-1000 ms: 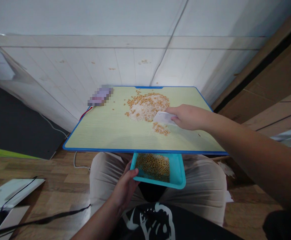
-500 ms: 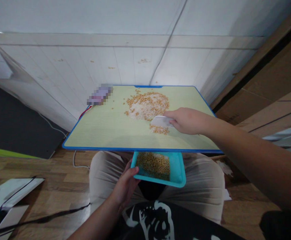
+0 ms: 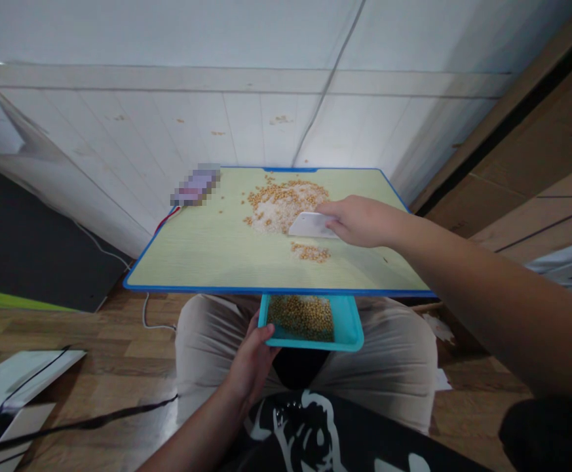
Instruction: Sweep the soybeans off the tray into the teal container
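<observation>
My right hand [image 3: 357, 221] is closed on a white flat scraper [image 3: 308, 225], whose edge is at the near side of a mixed pile [image 3: 278, 208] of yellow beans and white rice-like grains. Just nearer to me lies a smaller group of beans and grains [image 3: 310, 253]. My left hand [image 3: 256, 351] grips the left side of a turquoise tray [image 3: 349, 331], thumb on its rim. In the tray are many yellow beans [image 3: 305, 318] with some white grains. The tray sits above my lap, its far edge hidden below the table's front edge.
The pale-topped table [image 3: 192, 255] has a blue rim and stands against a white wall. A blurred-out device [image 3: 196, 185] with a red cable lies at its far left corner. Cardboard boxes [image 3: 516, 151] stand to the right, a dark panel [image 3: 35, 242] to the left.
My right hand and the scraper have moved away from me, off the small group of beans and up to the large pile. The tray has shifted slightly toward the table.
</observation>
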Demonstrator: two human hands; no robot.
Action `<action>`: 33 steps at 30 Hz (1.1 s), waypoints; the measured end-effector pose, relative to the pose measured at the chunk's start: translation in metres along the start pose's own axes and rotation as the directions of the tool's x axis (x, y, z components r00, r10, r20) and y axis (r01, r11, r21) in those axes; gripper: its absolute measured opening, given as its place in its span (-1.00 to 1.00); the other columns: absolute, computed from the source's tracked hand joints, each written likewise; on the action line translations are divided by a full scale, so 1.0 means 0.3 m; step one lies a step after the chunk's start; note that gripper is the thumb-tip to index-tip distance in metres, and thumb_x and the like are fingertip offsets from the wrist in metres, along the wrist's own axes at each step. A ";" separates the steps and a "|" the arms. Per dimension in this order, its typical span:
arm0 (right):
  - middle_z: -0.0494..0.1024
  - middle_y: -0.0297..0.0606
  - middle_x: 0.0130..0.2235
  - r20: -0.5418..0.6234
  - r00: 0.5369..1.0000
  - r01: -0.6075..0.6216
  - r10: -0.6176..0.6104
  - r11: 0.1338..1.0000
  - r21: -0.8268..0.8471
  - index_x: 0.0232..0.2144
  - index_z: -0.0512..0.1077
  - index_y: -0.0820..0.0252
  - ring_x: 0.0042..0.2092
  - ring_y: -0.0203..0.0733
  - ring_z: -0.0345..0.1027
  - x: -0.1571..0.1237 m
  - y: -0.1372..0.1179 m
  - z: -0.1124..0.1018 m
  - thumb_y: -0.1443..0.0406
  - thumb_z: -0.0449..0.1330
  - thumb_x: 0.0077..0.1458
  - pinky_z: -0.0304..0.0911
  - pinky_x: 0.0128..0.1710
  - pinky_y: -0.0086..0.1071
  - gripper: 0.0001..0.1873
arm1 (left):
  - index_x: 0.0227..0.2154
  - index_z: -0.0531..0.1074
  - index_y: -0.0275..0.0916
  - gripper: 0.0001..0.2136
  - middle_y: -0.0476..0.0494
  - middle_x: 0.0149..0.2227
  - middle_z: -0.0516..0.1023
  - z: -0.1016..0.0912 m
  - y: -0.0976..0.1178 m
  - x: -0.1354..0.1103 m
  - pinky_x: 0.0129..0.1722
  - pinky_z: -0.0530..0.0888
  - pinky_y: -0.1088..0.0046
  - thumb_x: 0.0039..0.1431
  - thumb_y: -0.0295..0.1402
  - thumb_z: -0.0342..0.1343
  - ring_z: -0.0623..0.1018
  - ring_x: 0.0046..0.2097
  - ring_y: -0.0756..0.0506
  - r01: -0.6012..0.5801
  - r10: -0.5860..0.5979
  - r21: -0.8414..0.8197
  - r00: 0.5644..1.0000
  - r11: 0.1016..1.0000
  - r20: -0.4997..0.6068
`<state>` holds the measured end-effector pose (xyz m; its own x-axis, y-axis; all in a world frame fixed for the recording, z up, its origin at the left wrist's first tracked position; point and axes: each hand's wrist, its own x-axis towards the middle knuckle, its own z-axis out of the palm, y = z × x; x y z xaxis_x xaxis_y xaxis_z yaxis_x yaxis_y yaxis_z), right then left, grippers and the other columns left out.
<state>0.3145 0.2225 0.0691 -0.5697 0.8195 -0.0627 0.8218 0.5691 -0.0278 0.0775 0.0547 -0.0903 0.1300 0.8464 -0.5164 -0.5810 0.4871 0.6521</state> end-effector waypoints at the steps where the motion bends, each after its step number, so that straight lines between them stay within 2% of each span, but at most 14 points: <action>1: 0.66 -0.09 -0.19 0.001 1.000 0.015 -0.015 1.000 0.010 -0.04 0.52 0.19 -0.19 -0.07 0.46 0.011 -0.001 0.002 0.37 0.04 0.31 0.13 -0.25 -0.31 -0.70 | 0.15 0.50 -0.10 -0.33 -0.19 0.07 0.67 0.001 -0.002 0.000 0.24 0.40 0.00 -0.12 -0.18 0.41 0.50 0.25 -0.40 -0.001 0.001 -0.005 1.000 1.000 -0.004; 6: 0.67 -0.07 -0.14 0.036 0.997 0.066 -0.067 0.997 0.029 -0.03 0.54 0.21 -0.16 -0.08 0.47 0.064 -0.014 0.030 0.39 0.07 0.28 0.15 -0.21 -0.31 -0.70 | 0.12 0.52 -0.12 -0.35 -0.20 0.05 0.68 0.000 -0.004 -0.006 0.26 0.39 0.01 -0.13 -0.16 0.41 0.50 0.25 -0.39 0.013 -0.013 -0.011 1.000 1.000 -0.003; 12: 0.67 -0.10 -0.13 0.036 0.998 0.056 -0.057 0.998 0.025 -0.02 0.54 0.19 -0.17 -0.09 0.46 0.086 -0.023 0.040 0.40 0.12 0.26 0.12 -0.24 -0.32 -0.71 | 0.11 0.52 -0.13 -0.35 -0.22 0.04 0.68 0.000 -0.001 -0.011 0.24 0.41 0.00 -0.15 -0.18 0.42 0.51 0.24 -0.41 0.007 -0.007 -0.011 1.000 1.000 -0.011; 20: 0.64 -0.14 -0.19 0.041 0.991 0.124 -0.127 0.989 0.077 -0.12 0.54 0.19 -0.21 -0.13 0.42 0.078 0.001 0.047 0.41 0.11 0.25 0.13 -0.24 -0.34 -0.76 | 0.13 0.50 -0.13 -0.33 -0.21 0.05 0.67 0.002 0.003 -0.014 0.24 0.40 0.03 -0.13 -0.17 0.41 0.50 0.25 -0.40 0.022 -0.022 -0.009 1.000 1.000 -0.009; 27: 0.64 -0.17 -0.21 0.059 0.989 0.125 -0.132 0.986 0.112 -0.16 0.54 0.17 -0.20 -0.13 0.43 0.044 -0.012 0.029 0.42 0.11 0.22 0.13 -0.24 -0.33 -0.77 | 0.16 0.48 -0.13 -0.30 -0.21 0.05 0.67 0.006 0.004 -0.020 0.24 0.40 0.02 -0.14 -0.16 0.41 0.50 0.24 -0.40 0.016 -0.016 -0.008 1.000 1.000 -0.005; 33: 0.62 -0.21 -0.28 0.084 0.985 0.142 -0.153 0.982 0.127 -0.23 0.52 0.17 -0.28 -0.16 0.40 0.013 -0.025 0.018 0.43 0.09 0.21 0.11 -0.27 -0.34 -0.78 | 0.14 0.48 -0.10 -0.37 -0.19 0.05 0.68 0.003 0.004 -0.019 0.25 0.39 0.03 -0.07 -0.18 0.37 0.51 0.24 -0.37 0.026 -0.026 0.000 1.000 1.000 -0.001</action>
<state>0.3061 0.2210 0.0638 -0.6858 0.7139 -0.1412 0.7274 0.6667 -0.1625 0.0768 0.0508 -0.0861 0.1447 0.8333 -0.5335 -0.5771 0.5090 0.6386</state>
